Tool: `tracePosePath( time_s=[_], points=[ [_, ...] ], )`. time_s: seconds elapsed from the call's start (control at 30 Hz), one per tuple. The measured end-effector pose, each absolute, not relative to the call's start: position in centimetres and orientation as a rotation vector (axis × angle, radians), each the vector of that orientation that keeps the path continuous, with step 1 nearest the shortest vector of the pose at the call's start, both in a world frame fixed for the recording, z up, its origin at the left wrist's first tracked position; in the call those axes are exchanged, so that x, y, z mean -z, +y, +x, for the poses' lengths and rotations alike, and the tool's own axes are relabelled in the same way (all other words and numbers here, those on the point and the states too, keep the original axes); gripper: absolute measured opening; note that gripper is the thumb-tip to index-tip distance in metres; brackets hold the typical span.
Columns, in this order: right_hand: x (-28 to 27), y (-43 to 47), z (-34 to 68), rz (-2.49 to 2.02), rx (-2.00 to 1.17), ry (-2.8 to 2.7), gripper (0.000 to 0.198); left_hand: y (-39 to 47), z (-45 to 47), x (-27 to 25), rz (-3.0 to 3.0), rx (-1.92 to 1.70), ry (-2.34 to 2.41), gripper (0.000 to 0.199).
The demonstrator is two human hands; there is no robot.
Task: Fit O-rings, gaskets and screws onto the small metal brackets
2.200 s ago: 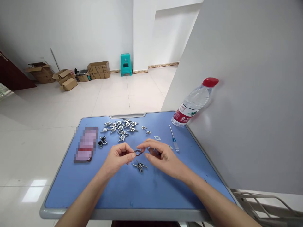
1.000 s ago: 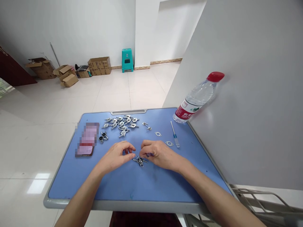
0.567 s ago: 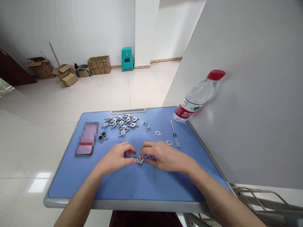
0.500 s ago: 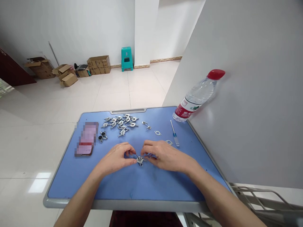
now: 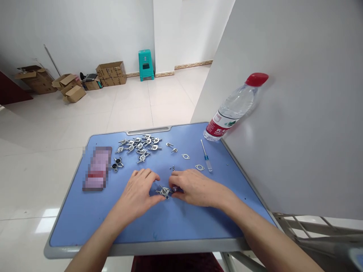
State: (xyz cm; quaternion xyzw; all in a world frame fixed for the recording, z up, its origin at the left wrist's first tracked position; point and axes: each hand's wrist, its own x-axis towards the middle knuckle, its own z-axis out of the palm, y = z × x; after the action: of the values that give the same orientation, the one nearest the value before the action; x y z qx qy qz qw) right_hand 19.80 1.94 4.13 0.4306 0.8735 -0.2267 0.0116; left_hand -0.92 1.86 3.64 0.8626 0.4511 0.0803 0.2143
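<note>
A small metal fitting with an oval flange and a thin lever [image 5: 164, 192] lies on the blue tabletop [image 5: 176, 226] between my hands. My left hand [image 5: 140, 189] curves around its left side, thumb and index finger spread apart. The thumb tip is at the flange's lower edge; whether it touches, I cannot tell. Close on the right, my right hand [image 5: 195, 186] has its fingers closed around a small shiny piece, mostly hidden by them. A few tiny metal bits [image 5: 172, 168] lie just beyond the right fingertips.
Several similar metal fittings [image 5: 138, 145] are heaped toward the back. Two black-centred fittings [image 5: 115, 166] sit near a phone [image 5: 98, 168]. To the right are flat oval plates [image 5: 199, 167], a screwdriver [image 5: 207, 158] and a water bottle [image 5: 227, 113] leaning against the grey panel.
My left thumb and index finger have spread apart, letting go of the fitting's lever. Tiny metal bits beyond my right hand now show. The whole view has shifted slightly.
</note>
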Motion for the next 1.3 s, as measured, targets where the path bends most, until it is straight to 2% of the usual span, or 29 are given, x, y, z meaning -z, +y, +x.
tracePosePath(
  time_s=[0.23, 0.73, 1.3],
  points=[
    [-4.0, 1.7, 19.8, 1.349, 0.718, 2.672, 0.006, 1.4, -0.3, -3.1, 2.527, -0.287, 1.091, 0.024],
    [-3.4, 1.5, 20.0, 1.331, 0.729, 2.649, 0.015, 1.4, 0.0, -2.2, 2.576, -0.317, 1.062, 0.003],
    [-3.6, 1.2, 19.8, 1.323, 0.736, 2.645, 0.022, 1.4, 0.0, -1.9, 2.587, -0.291, 1.012, 0.01]
  ],
)
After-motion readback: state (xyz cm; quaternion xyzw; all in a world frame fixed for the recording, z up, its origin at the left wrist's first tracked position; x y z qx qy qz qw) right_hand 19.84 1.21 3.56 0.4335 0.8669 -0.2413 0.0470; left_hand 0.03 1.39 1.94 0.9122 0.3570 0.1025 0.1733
